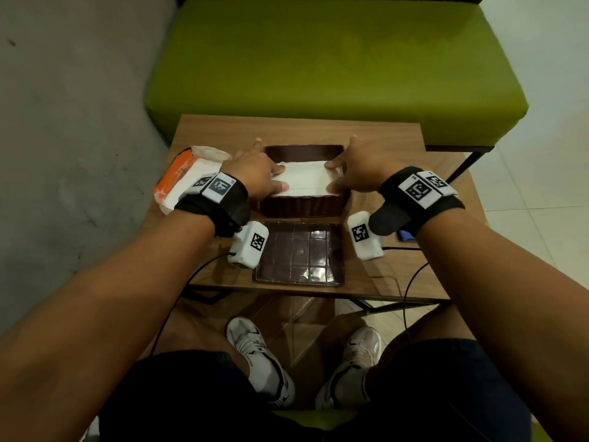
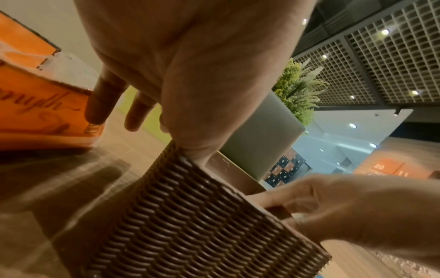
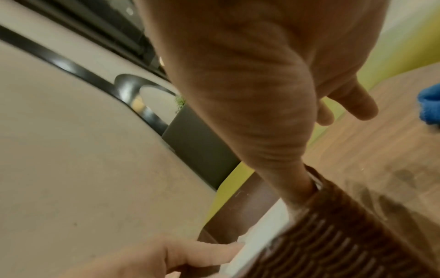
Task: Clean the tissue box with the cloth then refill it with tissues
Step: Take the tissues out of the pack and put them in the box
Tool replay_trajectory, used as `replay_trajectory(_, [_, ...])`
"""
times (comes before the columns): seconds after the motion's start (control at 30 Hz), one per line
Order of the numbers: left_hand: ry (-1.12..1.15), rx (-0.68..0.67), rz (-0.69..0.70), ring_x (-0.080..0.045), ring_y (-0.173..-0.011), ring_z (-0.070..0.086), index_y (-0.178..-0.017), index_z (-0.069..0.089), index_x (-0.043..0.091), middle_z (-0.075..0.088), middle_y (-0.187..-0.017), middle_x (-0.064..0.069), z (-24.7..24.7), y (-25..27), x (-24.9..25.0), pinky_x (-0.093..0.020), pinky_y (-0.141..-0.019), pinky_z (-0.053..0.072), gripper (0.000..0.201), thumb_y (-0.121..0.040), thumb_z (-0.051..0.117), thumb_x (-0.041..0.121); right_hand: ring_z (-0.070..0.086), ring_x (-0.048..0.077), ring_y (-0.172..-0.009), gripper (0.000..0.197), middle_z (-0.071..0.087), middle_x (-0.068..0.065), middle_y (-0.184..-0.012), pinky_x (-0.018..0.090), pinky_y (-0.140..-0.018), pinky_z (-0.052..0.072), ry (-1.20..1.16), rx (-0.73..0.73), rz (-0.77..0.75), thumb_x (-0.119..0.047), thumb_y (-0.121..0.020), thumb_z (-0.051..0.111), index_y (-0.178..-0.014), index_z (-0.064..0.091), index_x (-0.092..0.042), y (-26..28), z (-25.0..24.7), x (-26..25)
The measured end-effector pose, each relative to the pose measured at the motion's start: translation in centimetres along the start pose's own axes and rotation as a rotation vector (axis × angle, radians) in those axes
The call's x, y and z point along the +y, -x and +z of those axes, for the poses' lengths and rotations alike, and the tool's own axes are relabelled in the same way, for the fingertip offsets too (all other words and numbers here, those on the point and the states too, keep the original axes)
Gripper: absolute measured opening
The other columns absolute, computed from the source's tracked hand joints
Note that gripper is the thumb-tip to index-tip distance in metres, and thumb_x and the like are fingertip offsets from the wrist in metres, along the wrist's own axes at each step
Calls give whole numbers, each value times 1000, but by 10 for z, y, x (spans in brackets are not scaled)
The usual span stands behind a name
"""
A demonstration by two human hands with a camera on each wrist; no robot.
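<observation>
The brown woven tissue box (image 1: pixel 302 207) stands open in the middle of the small wooden table (image 1: pixel 382 138). A white stack of tissues (image 1: pixel 306 180) lies in its top. My left hand (image 1: pixel 274 177) presses thumb and forefinger on the stack's left end, and its other fingers (image 2: pixel 100 105) hang straight outside the box wall (image 2: pixel 202 225). My right hand (image 1: pixel 337 175) presses the right end the same way, its thumb (image 3: pixel 292 188) inside the rim beside the tissues (image 3: pixel 262 235). The blue cloth (image 1: pixel 405 235) lies at the right, mostly hidden under my right wrist.
An opened orange tissue pack (image 1: pixel 178 177) lies left of the box, close to my left hand. The box's glossy brown lid (image 1: pixel 299 253) lies flat near the table's front edge. A green bench (image 1: pixel 318 65) stands behind the table. Sensor cables hang off the front edge.
</observation>
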State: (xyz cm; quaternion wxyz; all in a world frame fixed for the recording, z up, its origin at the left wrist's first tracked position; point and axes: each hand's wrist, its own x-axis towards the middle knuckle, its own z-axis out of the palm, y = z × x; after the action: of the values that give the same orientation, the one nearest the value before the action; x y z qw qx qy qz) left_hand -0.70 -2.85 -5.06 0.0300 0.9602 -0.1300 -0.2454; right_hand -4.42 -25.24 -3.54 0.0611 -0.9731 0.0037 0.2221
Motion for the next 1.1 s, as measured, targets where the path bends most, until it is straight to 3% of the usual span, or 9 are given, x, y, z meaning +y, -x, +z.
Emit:
replay_trajectory(0.1, [-68,12,3,-50,-157,26,-158,49,45,4,-181,-15,2,-1,4,-58,-127,31,71,-94,76,58,49,45,-131,51,46,21,-145,49,-113,43,39,-3,26,-52,-87,81,-133,72,-31,0,-1,-5])
replay_trajectory(0.3, [-106,21,-33,-45,-153,34,-158,52,41,21,-175,-13,0,-4,9,-58,-123,37,75,-91,82,53,21,55,-152,63,24,20,-168,64,-122,32,74,-13,126,-44,-100,66,-157,49,-24,-19,12,-13])
replay_trajectory(0.5, [-96,32,-65,-44,-152,35,-159,51,36,27,-170,-16,1,-10,10,-57,-123,37,81,-88,86,50,11,55,-157,55,14,17,-174,65,-126,23,125,-19,127,-34,-105,59,-158,46,-25,-23,16,-13])
replay_trajectory(0.63, [-88,34,-64,-47,-148,41,-155,57,31,36,-162,-23,2,-9,9,-59,-121,40,78,-86,88,46,21,53,-153,57,22,20,-169,63,-124,27,102,-42,103,-37,-101,63,-155,50,-23,-13,11,-14])
replay_trajectory(0.73, [-57,17,-71,-46,-148,43,-147,65,23,43,-162,-24,-1,-3,8,-58,-119,44,76,-80,92,46,43,46,-137,49,45,23,-149,52,-116,41,98,-48,13,-43,-98,65,-140,63,-19,1,3,-14])
replay_trajectory(0.87, [74,16,-15,-39,-130,61,-134,72,7,69,-135,-17,-8,10,8,-47,-109,53,56,-85,90,28,51,42,-130,47,53,27,-141,45,-106,47,76,2,-34,-25,-101,67,-141,61,-2,15,-8,-10])
replay_trajectory(1.0, [423,81,-12,-27,-121,64,-145,66,14,68,-136,-8,-28,25,-2,-30,-95,49,56,-92,83,16,57,38,-131,40,53,21,-151,36,-104,44,-150,79,-5,-9,-106,55,-145,60,-4,30,-19,2])
replay_trajectory(1.03, [531,129,-45,-23,-114,64,-138,70,15,69,-127,-7,-34,29,-8,-30,-91,48,44,-95,79,13,61,33,-125,39,57,18,-150,32,-100,44,-217,109,-2,-9,-107,53,-144,62,-6,36,-23,5])
replay_trajectory(1.1, [683,308,-135,-22,-98,65,-116,77,17,71,-109,-5,-45,37,-32,-31,-80,51,18,-99,74,12,66,19,-88,33,70,16,-127,23,-82,43,-316,253,0,-11,-108,51,-134,70,-6,49,-35,7])
